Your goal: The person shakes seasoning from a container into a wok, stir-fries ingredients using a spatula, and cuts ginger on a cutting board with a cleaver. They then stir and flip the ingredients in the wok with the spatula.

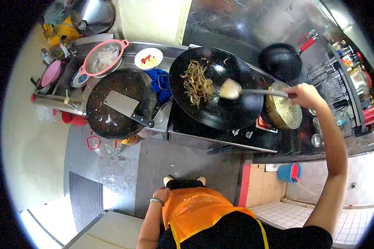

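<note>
My right hand [306,98] is wrapped round the handle of a wok spatula [264,92]. The spatula's broad blade rests low in a large black wok [241,112], beside a heap of brown cooked strips [197,83]. What the strips are I cannot tell. My left hand [161,194] hangs low at the edge of my orange apron [195,205], its fingers curled; whatever may be inside them is hidden. Just right of the wok, under my right forearm's reach, sits a metal pot [293,114] with pale contents.
A cleaver [122,103] lies on a round chopping block [108,133] left of the wok. Behind it are a pink-rimmed colander [84,66] and a white plate [158,63] with chopped red and yellow pieces. A smaller black wok [280,62] stands at the back right.
</note>
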Demonstrator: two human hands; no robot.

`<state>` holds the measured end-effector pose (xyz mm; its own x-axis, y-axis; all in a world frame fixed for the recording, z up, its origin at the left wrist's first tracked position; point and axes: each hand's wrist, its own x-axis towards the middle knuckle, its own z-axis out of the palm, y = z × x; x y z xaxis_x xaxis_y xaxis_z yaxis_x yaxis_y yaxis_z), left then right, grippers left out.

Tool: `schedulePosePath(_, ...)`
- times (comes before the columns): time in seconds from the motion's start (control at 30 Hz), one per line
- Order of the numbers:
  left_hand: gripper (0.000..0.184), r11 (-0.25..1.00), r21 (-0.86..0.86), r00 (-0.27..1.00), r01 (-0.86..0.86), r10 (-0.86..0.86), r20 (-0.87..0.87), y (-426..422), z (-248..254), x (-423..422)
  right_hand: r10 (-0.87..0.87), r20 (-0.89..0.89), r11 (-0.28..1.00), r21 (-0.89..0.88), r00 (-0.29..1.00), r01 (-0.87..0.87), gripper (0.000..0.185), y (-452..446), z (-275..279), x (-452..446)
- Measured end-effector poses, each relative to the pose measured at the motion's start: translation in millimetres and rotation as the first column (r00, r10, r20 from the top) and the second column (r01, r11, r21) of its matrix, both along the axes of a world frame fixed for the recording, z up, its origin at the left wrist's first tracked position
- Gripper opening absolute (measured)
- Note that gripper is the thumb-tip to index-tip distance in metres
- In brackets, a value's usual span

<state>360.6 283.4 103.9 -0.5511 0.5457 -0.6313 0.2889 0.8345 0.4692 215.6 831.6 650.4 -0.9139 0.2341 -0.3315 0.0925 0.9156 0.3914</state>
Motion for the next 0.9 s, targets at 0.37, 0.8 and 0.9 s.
schedulePosePath(0.37,0.029,0.995,-0.101,0.998,0.007,-0.001,0.057,2,42,-7,-0.364,-0.062,0.820,-0.495,0.929,0.289,0.046,-15,-185,3)
schedulePosePath(0.8,0.028,0.998,0.011,0.998,0.060,-0.060,-0.005,22,46,-23,0.019,-0.715,0.996,0.078,0.699,0.052,0.020,-3,-132,68)
schedulePosePath(0.9,0.028,0.998,0.029,0.998,0.056,-0.055,-0.021,23,43,-26,0.010,-0.704,0.993,0.089,0.711,0.074,0.020,5,-130,68)
